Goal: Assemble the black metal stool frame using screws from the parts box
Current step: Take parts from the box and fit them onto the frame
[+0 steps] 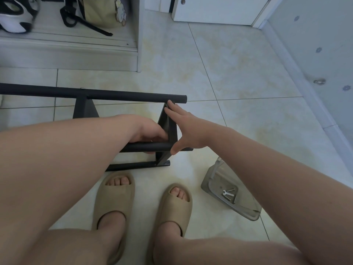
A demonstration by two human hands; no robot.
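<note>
1. Black metal stool frame lies on pale floor tiles, just ahead of our sandals.
2. Our left hand curls round its lower tube.
3. Our right hand presses spread, straight fingers against the end bracket.
4. Clear parts box sits near on our right, holding a small wrench.

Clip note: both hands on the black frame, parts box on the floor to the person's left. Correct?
Wrong side: in the head view the parts box lies to the person's right. The left hand and right hand are on the frame.
</note>
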